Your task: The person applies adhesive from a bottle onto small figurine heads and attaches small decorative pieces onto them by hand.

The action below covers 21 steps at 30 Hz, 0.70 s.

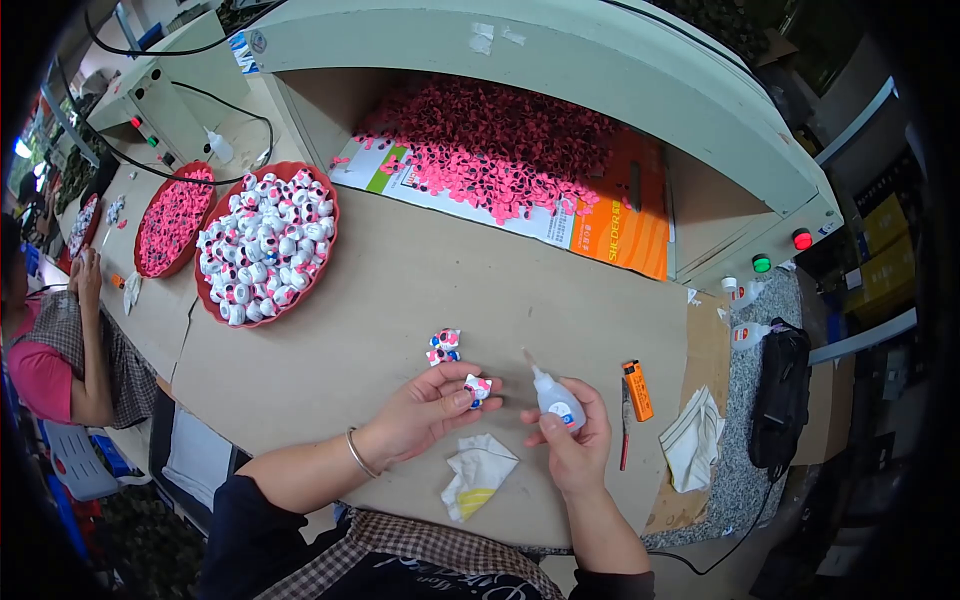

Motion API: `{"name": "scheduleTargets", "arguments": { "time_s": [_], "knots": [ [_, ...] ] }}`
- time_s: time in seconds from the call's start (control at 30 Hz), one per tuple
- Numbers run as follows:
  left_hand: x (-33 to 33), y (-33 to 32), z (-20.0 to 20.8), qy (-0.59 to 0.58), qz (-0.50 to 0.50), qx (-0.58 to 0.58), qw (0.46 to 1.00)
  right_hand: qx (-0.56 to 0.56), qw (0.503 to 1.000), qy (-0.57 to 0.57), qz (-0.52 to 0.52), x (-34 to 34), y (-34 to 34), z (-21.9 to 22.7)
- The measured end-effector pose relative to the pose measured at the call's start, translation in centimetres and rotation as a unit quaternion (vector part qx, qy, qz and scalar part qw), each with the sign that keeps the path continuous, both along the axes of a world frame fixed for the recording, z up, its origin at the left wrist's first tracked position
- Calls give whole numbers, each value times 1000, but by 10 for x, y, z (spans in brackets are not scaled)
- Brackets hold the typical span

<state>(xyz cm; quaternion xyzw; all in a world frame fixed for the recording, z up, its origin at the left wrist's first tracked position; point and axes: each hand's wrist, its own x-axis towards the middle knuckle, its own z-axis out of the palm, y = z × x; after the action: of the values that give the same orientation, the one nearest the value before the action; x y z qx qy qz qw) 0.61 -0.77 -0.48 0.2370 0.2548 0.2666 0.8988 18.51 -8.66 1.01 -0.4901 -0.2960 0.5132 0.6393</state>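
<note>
My left hand (425, 408) pinches a small white and pink cat-like figurine (477, 387) between thumb and fingers. My right hand (575, 435) is wrapped round a translucent squeeze bottle (557, 397), its thin nozzle pointing up and a little left. The nozzle tip is apart from the figurine. Just beyond my left hand, a few similar figurines (443, 345) with pink and blue parts stand close together on the table. A crumpled white cloth (478, 476) with a yellow patch lies between my forearms.
A red scalloped tray (334, 228) heaped with white figurine parts stands left; another tray (137, 250) holds pink pieces. Pink pieces (490, 150) pile inside the pale green cabinet (620, 60). An orange lighter (637, 390), a thin red tool (625, 440) and a folded cloth (693, 440) lie right. A co-worker (60, 350) sits left.
</note>
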Motion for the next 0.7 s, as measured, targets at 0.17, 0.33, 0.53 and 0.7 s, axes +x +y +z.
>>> {"name": "scheduleTargets", "arguments": {
  "time_s": [0.17, 0.33, 0.53, 0.7],
  "knots": [
    [-1, -4, -12, 1, -4, 73, 997, -7, 999, 9, 33, -3, -2, -10],
    [3, -3, 2, 28, -6, 33, 999, -54, 994, 76, 53, -6, 4, 1],
    [7, -13, -3, 84, -13, 171, 982, -19, 995, -73, 63, -18, 1, -10],
    [8, -12, -3, 95, -27, 173, 980, -78, 993, -74, 54, -18, 5, -6]
  ]
}}
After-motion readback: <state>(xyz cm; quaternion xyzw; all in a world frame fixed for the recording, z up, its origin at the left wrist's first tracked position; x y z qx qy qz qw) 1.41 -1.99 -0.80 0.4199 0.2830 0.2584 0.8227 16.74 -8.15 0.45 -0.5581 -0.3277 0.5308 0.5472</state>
